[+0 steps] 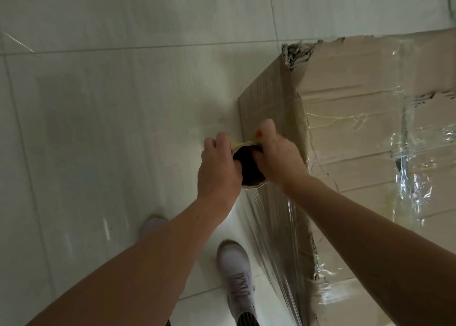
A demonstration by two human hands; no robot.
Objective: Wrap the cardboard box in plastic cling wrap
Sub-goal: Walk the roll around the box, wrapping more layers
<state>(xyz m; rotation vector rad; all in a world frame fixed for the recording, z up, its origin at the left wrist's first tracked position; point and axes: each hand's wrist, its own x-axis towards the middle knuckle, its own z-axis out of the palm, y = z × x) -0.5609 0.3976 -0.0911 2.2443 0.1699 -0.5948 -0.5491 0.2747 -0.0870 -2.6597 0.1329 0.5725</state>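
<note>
A large cardboard box (pixel 350 118) stands on the floor at the right, its top taped and partly covered with crinkled film. I hold the cling wrap roll (pixel 248 169) upright beside the box's near side, seen from its hollow dark end. My left hand (pixel 217 170) grips the roll's left rim. My right hand (pixel 276 155) grips the right rim, fingers curled into the core. A sheet of stretched cling wrap (pixel 274 229) runs from the roll down along the box's side wall toward the bottom of the view.
Pale tiled floor (pixel 111 116) spreads to the left and beyond the box. My two feet in light shoes (pixel 238 276) stand close to the box's near side. Torn cardboard shows at the box's far corner (pixel 294 54).
</note>
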